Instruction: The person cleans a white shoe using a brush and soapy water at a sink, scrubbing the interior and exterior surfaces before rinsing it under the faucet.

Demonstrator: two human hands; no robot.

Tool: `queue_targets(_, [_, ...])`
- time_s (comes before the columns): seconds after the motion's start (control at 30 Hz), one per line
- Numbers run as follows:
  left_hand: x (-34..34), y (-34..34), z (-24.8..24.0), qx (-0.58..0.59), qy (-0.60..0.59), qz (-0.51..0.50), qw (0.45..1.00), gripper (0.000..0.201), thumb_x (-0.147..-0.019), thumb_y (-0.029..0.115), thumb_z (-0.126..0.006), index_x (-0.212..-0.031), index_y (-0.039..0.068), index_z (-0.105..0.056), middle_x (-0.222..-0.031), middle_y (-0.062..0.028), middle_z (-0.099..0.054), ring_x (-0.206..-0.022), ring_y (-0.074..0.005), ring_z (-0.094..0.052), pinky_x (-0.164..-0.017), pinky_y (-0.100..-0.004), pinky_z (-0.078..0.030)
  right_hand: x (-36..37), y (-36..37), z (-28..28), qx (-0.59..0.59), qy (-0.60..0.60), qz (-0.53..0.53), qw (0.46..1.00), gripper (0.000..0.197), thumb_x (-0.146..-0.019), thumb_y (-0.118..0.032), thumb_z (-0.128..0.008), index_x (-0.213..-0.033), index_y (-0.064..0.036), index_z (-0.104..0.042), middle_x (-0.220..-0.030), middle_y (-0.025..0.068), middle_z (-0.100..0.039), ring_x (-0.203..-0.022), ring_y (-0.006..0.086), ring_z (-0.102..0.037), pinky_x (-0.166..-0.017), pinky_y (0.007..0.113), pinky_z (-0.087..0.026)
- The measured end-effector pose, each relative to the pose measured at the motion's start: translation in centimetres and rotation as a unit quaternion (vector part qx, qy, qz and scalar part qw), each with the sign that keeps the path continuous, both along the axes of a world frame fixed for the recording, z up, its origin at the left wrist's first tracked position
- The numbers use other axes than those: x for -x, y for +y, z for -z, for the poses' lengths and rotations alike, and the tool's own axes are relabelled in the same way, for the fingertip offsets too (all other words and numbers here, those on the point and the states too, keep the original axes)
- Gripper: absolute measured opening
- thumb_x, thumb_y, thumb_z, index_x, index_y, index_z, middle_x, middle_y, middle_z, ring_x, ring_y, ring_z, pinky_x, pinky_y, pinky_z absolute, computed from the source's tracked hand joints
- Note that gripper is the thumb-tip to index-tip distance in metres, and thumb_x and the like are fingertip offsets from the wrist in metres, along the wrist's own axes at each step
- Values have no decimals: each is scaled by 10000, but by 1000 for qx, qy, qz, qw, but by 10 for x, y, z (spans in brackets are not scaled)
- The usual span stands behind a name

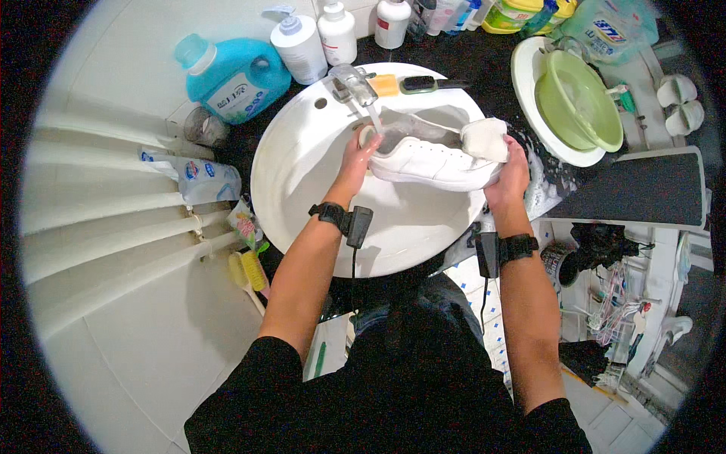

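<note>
A white sneaker [431, 163] is held sideways over the white oval sink [291, 219], its tongue folded out toward the right. My left hand [355, 160] grips the end of the shoe under the tap, fingers partly hidden behind it. My right hand [511, 175] is closed round the other end, by the folded tongue. From the metal faucet [355, 85] water runs down onto the shoe next to my left fingers. The grey inside of the shoe faces up and looks wet.
An orange sponge [383, 85] and a dark-bristled brush [427, 84] lie on the sink's back rim. Behind stand a blue detergent jug [240, 83] and white bottles [337, 34]. A green basin [572, 102] sits at right, with suds [538, 185] on the counter. Yellow brushes [253, 270] hang left.
</note>
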State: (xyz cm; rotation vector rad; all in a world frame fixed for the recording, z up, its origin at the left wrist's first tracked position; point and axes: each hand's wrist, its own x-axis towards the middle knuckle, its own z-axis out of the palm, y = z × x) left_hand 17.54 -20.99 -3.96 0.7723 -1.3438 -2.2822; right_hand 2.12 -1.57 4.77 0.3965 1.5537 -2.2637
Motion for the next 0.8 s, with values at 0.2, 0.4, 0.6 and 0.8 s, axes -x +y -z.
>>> queue_targets(0.2, [-28, -13, 18, 209, -108, -166, 958, 256, -811, 138, -488, -944, -29, -631, -890, -137, -637, -868, -232, -584, -820, -325, -430, -11, -20, 20, -270, 164, -134, 939, 318, -972, -215, -439, -1201, -25, -552, -1146, 151, -591, -1029, 229, -565, -905, 324, -438])
queue_targets(0.4, [-93, -25, -35, 282, -300, -272, 870, 243, -799, 130, -455, -845, -23, -637, -807, -189, -627, -778, -307, -577, -779, -352, -435, -45, -80, 18, -71, 15, -216, 974, 366, -920, -143, -548, -1248, 7, -486, -1163, 165, -576, -1024, 235, -583, -892, 334, -466])
queue_targets(0.6, [-143, -43, -80, 372, -416, -262, 787, 248, -801, 198, -484, -918, 37, -631, -898, -204, -642, -842, -374, -598, -783, -410, -451, -76, -129, 41, 124, -154, -283, 938, 391, -905, -25, -536, -1268, 58, -416, -1168, 187, -558, -1055, 288, -581, -928, 392, -504])
queue_targets(0.8, [-139, -37, -93, 397, -427, -244, 775, 252, -794, 216, -531, -960, 49, -621, -935, -200, -648, -875, -393, -600, -784, -430, -453, -100, -158, 59, 164, -162, -271, 935, 242, -962, -101, -448, -1181, 0, -454, -1062, 146, -566, -947, 282, -611, -864, 474, -527])
